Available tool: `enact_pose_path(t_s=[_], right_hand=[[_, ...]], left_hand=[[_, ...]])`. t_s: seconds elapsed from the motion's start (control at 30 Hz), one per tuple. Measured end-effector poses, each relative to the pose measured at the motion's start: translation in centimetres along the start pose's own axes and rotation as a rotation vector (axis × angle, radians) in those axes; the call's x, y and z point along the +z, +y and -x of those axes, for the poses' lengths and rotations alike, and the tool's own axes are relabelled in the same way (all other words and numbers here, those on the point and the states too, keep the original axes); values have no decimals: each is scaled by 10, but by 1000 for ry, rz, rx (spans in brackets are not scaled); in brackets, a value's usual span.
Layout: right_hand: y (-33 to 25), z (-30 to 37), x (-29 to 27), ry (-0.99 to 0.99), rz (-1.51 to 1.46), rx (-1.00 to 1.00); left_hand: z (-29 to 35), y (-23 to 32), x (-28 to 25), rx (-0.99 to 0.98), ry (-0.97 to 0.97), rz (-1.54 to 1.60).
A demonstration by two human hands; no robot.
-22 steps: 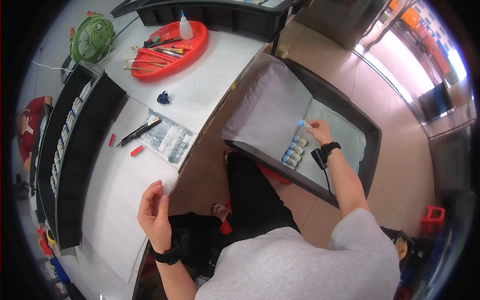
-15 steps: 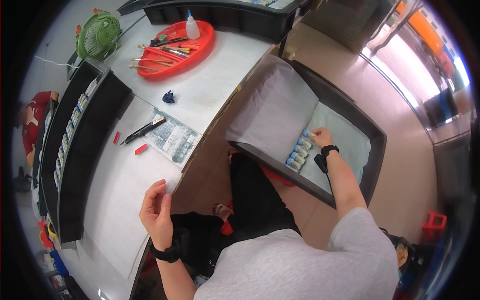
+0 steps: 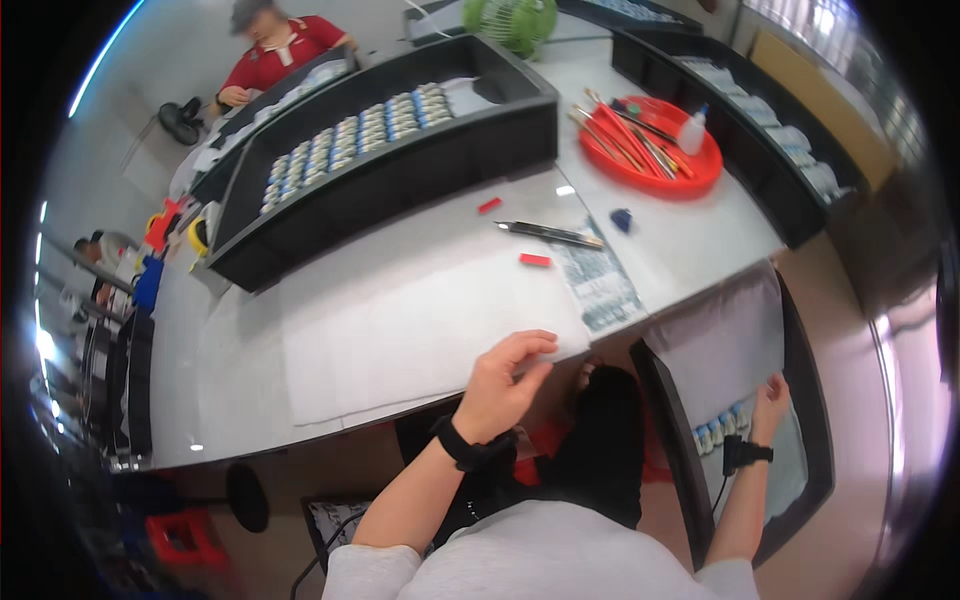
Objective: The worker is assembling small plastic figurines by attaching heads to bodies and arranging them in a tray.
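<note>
The fingers of the right hand (image 3: 768, 408) are bending together at the end of a short row of small blue-and-white pieces (image 3: 722, 428); whether they are gripping one, I cannot tell. The row is sitting inside a dark floor-level tray (image 3: 812, 425), beside a pale liner sheet (image 3: 725, 335) that is draping over its far part. The left hand (image 3: 497, 392) is hovering near the table edge, fingers loosely curled, thumb apart, holding nothing. Farther out, a pen-like black tool (image 3: 548, 234) is lying between two red blocks (image 3: 535, 260). Beyond, a black table tray (image 3: 400, 195) is holding several rows of similar pieces. Judging by the single short row, the low tray seems only partly filled; which pieces are finished is not showing. Opposite, a co-worker in a red shirt (image 3: 312, 38) is sitting.
</note>
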State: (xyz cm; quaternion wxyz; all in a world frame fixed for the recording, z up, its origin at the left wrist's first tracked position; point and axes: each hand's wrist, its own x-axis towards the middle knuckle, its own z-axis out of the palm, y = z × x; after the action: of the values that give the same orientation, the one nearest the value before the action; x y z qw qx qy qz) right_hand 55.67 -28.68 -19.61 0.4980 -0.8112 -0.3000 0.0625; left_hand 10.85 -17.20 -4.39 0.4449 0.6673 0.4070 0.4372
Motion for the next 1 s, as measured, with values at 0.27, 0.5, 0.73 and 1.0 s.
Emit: enact_pose_path(t_s=[0.27, 0.5, 0.73, 1.0], right_hand=[[-248, 105, 74, -712, -594, -300], [-319, 148, 139, -874, -551, -684], [-307, 160, 163, -843, -402, -744], [-314, 163, 162, -935, -461, -566]], left_hand=[[5, 16, -3, 221, -228, -182], [12, 47, -55, 312, -192, -265], [23, 50, -97, 337, -49, -377], [27, 75, -111, 408, -28, -434]])
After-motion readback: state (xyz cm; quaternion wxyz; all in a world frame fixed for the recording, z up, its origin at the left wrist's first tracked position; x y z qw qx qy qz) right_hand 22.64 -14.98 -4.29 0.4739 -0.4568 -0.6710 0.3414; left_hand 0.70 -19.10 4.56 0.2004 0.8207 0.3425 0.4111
